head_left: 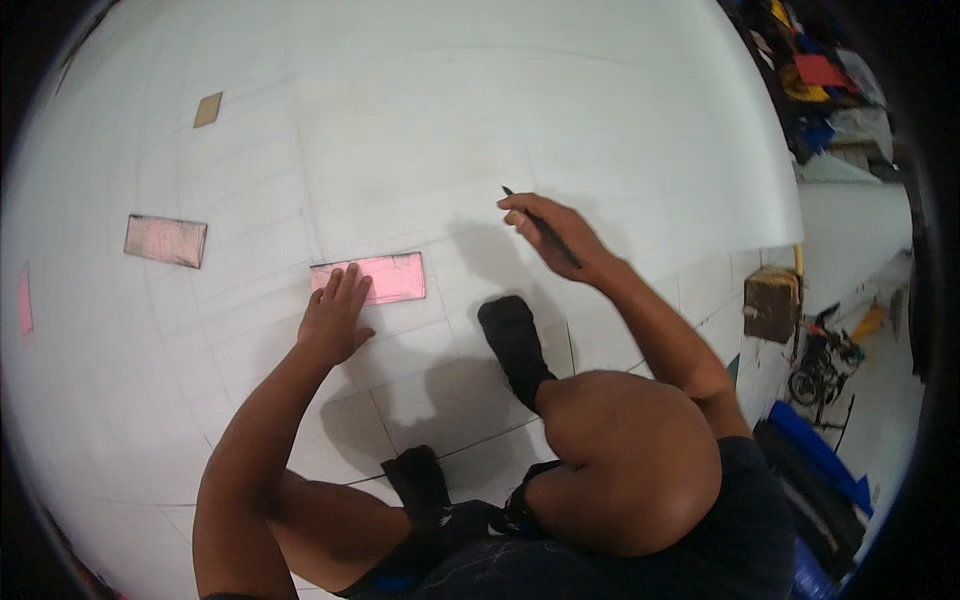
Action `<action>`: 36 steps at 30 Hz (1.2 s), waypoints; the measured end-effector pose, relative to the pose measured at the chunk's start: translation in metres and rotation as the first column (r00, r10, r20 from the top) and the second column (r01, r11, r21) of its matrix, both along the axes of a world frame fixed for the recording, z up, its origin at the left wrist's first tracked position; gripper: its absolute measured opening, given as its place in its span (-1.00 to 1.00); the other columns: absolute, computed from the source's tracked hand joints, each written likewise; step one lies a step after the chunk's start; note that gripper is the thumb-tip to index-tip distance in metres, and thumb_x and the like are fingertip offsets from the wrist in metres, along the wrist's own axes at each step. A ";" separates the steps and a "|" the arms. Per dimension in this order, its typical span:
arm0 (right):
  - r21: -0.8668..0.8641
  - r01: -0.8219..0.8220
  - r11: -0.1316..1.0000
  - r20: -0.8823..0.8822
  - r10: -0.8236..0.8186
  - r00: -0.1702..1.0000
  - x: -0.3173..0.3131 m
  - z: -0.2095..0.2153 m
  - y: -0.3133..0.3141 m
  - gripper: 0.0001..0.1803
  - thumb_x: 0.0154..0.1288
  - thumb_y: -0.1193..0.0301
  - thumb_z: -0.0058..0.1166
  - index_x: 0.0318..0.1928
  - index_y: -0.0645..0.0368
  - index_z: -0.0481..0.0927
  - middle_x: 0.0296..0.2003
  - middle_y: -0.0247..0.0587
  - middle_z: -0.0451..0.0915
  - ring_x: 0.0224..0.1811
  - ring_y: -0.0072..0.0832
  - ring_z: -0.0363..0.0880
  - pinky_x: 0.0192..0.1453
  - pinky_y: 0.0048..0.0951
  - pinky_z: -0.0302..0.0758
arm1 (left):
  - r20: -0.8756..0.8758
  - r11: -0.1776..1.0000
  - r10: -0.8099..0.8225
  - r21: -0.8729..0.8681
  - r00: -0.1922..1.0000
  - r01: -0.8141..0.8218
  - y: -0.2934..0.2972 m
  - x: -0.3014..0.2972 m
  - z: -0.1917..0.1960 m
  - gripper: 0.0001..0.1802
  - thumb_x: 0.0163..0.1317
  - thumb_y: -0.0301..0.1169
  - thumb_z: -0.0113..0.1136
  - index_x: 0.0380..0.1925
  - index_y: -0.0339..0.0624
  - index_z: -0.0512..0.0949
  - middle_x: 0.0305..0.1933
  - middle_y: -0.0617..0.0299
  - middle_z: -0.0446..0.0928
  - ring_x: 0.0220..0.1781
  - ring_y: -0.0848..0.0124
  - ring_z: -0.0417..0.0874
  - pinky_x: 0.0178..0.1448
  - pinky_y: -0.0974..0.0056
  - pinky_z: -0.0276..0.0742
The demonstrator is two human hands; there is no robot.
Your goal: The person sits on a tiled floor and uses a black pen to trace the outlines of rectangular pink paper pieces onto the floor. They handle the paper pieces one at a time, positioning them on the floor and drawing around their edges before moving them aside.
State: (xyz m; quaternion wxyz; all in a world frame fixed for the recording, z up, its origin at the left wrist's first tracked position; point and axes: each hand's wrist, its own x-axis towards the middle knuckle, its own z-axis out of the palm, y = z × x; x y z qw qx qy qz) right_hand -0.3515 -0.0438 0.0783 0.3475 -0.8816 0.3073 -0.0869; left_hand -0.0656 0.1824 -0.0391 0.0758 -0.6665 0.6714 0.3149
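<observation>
My left hand (335, 318) lies with its fingers spread on a pink rectangular piece (398, 278) with dark edges, pressing it against a large white sheet (420, 130). Part of the piece is hidden under the fingers. To the right, my right hand (582, 235) is closed around a slim black pen (551, 238), whose tip points up and to the left. The hand and pen seem to be above the sheet, casting a shadow; I cannot tell whether the tip touches it. Faint lines run across the sheet near the pink piece.
Other pieces lie to the left: a worn pink one (166, 241), a small tan one (208, 110) and a narrow pink one (25, 300). My socked feet rest close by. A brown box-like object (772, 304), a small bicycle (815, 375) and heaped coloured items (820, 70) stand right.
</observation>
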 end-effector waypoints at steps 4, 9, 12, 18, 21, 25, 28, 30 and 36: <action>0.185 0.015 0.983 0.119 -0.038 0.992 0.027 -0.079 0.006 -0.73 0.63 0.38 -0.01 0.15 0.27 0.59 0.00 0.11 0.69 0.03 -0.07 0.71 0.15 -0.18 0.60 | -0.042 0.948 0.256 -0.186 0.966 -0.260 0.025 -0.025 -0.031 -0.08 0.32 0.02 0.37 0.56 -0.08 0.21 0.69 -0.15 -0.01 0.72 -0.11 0.01 0.69 -0.18 0.08; 0.200 0.032 0.979 0.084 -0.050 0.995 0.046 -0.132 -0.001 -0.77 0.60 0.43 0.03 0.11 0.25 0.61 -0.04 0.07 0.68 0.01 -0.06 0.69 0.13 -0.18 0.59 | -0.073 0.669 0.646 -0.425 0.759 -0.610 0.019 -0.093 -0.044 -0.26 0.34 -0.03 0.39 0.41 -0.10 0.40 0.54 -0.20 0.22 0.60 -0.21 0.19 0.57 -0.30 0.16; 0.015 0.003 1.000 0.173 -0.006 0.985 0.052 -0.156 -0.020 -0.77 0.51 0.44 0.14 0.08 0.22 0.63 -0.06 0.02 0.69 -0.02 -0.04 0.66 0.14 -0.10 0.54 | -0.113 0.535 0.722 -0.534 0.683 -0.654 -0.009 -0.102 -0.048 -0.27 0.31 -0.04 0.43 0.38 -0.10 0.43 0.48 -0.21 0.28 0.54 -0.24 0.27 0.53 -0.32 0.19; -0.222 -0.232 0.947 0.113 0.262 0.958 0.087 -0.171 -0.040 -0.54 0.32 0.26 0.37 0.18 0.05 0.60 0.15 -0.11 0.63 0.23 -0.10 0.53 0.35 -0.04 0.29 | -0.149 0.399 0.798 -0.595 0.583 -0.698 -0.061 -0.084 -0.062 -0.24 0.31 -0.01 0.42 0.40 -0.12 0.43 0.51 -0.21 0.30 0.58 -0.25 0.26 0.58 -0.32 0.17; -0.301 -0.250 0.920 0.070 0.283 0.957 0.096 -0.166 -0.029 -0.48 0.27 0.20 0.44 0.18 0.08 0.61 0.21 -0.18 0.64 0.27 -0.21 0.49 0.37 -0.11 0.24 | -0.144 0.379 0.832 -0.558 0.536 -0.738 -0.065 -0.085 -0.064 -0.21 0.31 0.03 0.40 0.41 -0.15 0.42 0.54 -0.18 0.31 0.60 -0.22 0.24 0.58 -0.28 0.19; -0.321 -0.196 0.926 0.045 0.222 0.974 0.094 -0.184 -0.027 -0.43 0.26 0.07 0.41 0.20 0.00 0.61 0.28 -0.21 0.57 0.35 -0.20 0.43 0.40 -0.05 0.22 | -0.118 0.379 0.837 -0.579 0.534 -0.722 -0.071 -0.089 -0.062 -0.21 0.33 0.04 0.37 0.40 -0.20 0.42 0.54 -0.18 0.33 0.58 -0.22 0.29 0.57 -0.25 0.21; -0.324 -0.144 0.935 0.117 0.191 0.975 0.095 -0.189 -0.029 -0.42 0.25 0.06 0.42 0.20 0.01 0.62 0.28 -0.23 0.57 0.37 -0.21 0.42 0.39 -0.05 0.21 | -0.094 0.415 0.834 -0.544 0.544 -0.729 -0.070 -0.084 -0.061 -0.23 0.31 0.00 0.41 0.38 -0.19 0.45 0.53 -0.18 0.35 0.55 -0.24 0.33 0.56 -0.22 0.25; -0.278 -0.161 0.947 0.107 0.198 0.974 0.095 -0.188 -0.028 -0.41 0.24 0.05 0.42 0.20 0.02 0.62 0.28 -0.24 0.57 0.38 -0.21 0.42 0.40 -0.05 0.21 | -0.097 0.425 0.825 -0.543 0.556 -0.725 -0.069 -0.082 -0.058 -0.25 0.30 -0.02 0.43 0.37 -0.18 0.47 0.51 -0.18 0.36 0.54 -0.25 0.33 0.55 -0.20 0.27; -0.321 -0.178 0.930 0.069 0.211 0.975 0.094 -0.184 -0.026 -0.38 0.23 -0.01 0.42 0.21 0.02 0.62 0.29 -0.27 0.58 0.39 -0.23 0.40 0.41 -0.09 0.20 | -0.138 0.375 0.834 -0.569 0.534 -0.732 -0.074 -0.085 -0.063 -0.26 0.30 -0.06 0.43 0.40 -0.11 0.46 0.51 -0.17 0.36 0.54 -0.24 0.33 0.55 -0.18 0.29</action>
